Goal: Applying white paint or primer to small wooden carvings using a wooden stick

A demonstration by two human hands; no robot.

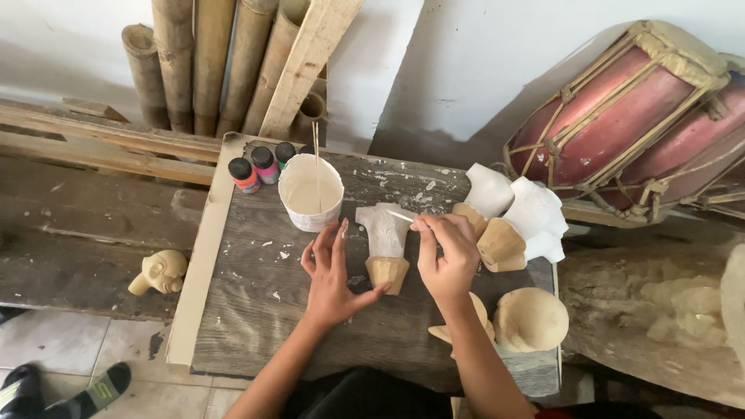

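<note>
Bamboo poles (206, 62), round and pale brown, lean against the white wall at the upper left of the frame, with a flat plank beside them. Below them, at lower left, an unpainted carved wooden head (159, 271) lies on dark weathered boards.

Centre frame holds a rough grey work board (256, 310), flecked with white. At its upper edge stand small paint bottles (256, 167) with dark caps, then a white cup of paint (310, 192) with a thin stick upright in it.

The left hand (332, 273) is open, fingers spread, thumb touching the tapered bare-wood base of a carved figure (386, 247); it steadies rather than clasps. The figure stands at centre of the board, long axis vertical in the frame, upper part coated white, lower part raw wood. It lies just right of the left hand and just left of the right hand, between the two.

The right hand (448, 256) is pinched closed on a thin brush (405, 218), tip toward the figure's white top. The right hand is nearer that top.

Further right, similar figures (516, 221), part white, lie clustered; a plain domed wooden piece (531, 318) sits below. At upper right rests a red drum (621, 116) laced with cords.
</note>
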